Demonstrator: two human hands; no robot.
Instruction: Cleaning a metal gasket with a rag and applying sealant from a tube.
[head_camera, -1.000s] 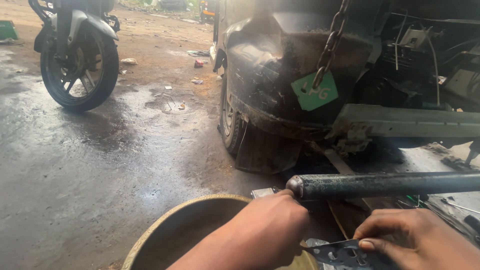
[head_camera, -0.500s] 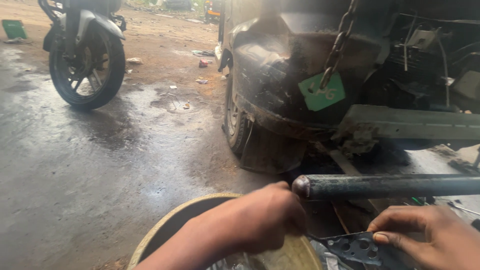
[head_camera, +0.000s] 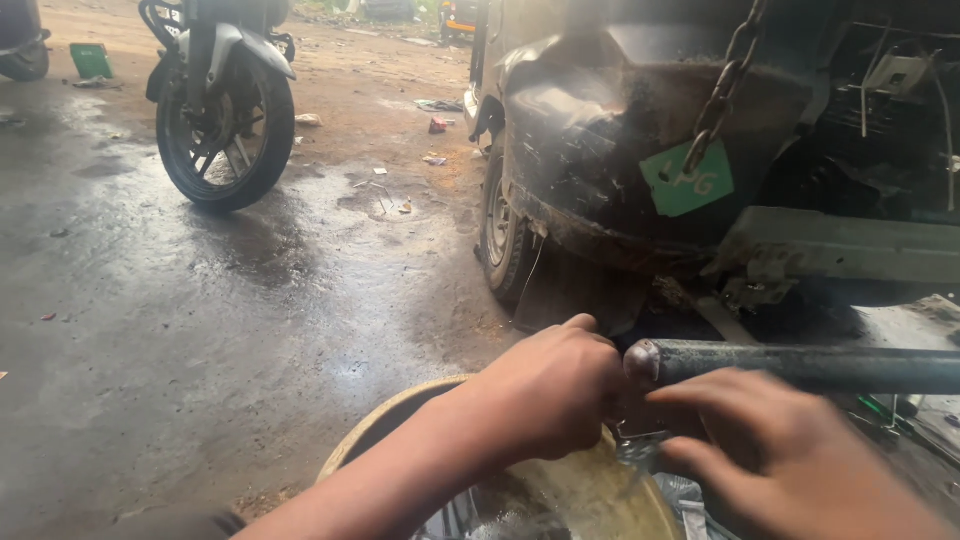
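Over the round yellow basin (head_camera: 400, 435), both hands have come closer together than a moment ago. Now the left hand (head_camera: 550, 395) is curled into a fist just beside the rounded end of the dark metal bar (head_camera: 800, 367) (I cannot tell what it holds). Meanwhile the right hand (head_camera: 790, 460) has let go of the flat dark piece and reaches in, fingers spread wide, blurry from moving. So the work seems to be shifting to the bar's end.

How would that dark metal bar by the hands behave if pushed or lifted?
The metal bar looks round and solid, so it is probably stiff and heavy for its size. Its rounded shape suggests it could roll. It appears grimy, perhaps slippery, close to the left hand and right hand.
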